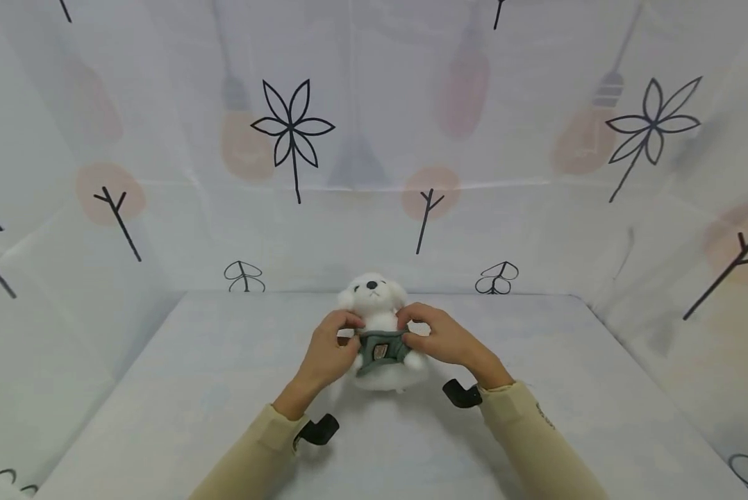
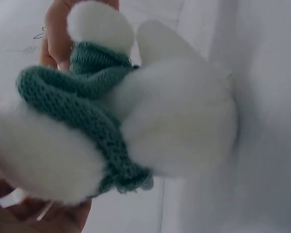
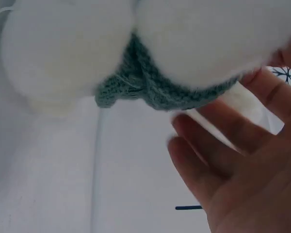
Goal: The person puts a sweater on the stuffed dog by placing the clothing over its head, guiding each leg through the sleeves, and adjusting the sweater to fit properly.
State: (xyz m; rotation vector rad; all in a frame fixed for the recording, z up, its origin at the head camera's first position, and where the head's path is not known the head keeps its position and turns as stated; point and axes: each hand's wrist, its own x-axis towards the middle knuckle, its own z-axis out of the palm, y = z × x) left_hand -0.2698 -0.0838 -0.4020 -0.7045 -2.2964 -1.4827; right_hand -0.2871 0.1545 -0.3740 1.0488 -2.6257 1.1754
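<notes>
A white plush dog (image 1: 374,298) sits upright on the white surface, facing the head camera. A green knitted sweater (image 1: 380,351) with a small patch is bunched round its middle. My left hand (image 1: 331,351) pinches the sweater's upper edge at one side, its index finger by the dog's chest. On the opposite side my right hand (image 1: 444,338) grips the same edge between thumb and index finger. In the right wrist view, the other fingers of the right hand (image 3: 252,145) spread loosely below the knit. The plush body partly hides the left fingertips in the left wrist view.
The white-covered table (image 1: 223,444) extends round the toy. Behind it and at both sides hangs a pale curtain (image 1: 361,229) printed with line-drawn flowers and twigs. Black wrist mounts (image 1: 319,430) stick out from both sleeves.
</notes>
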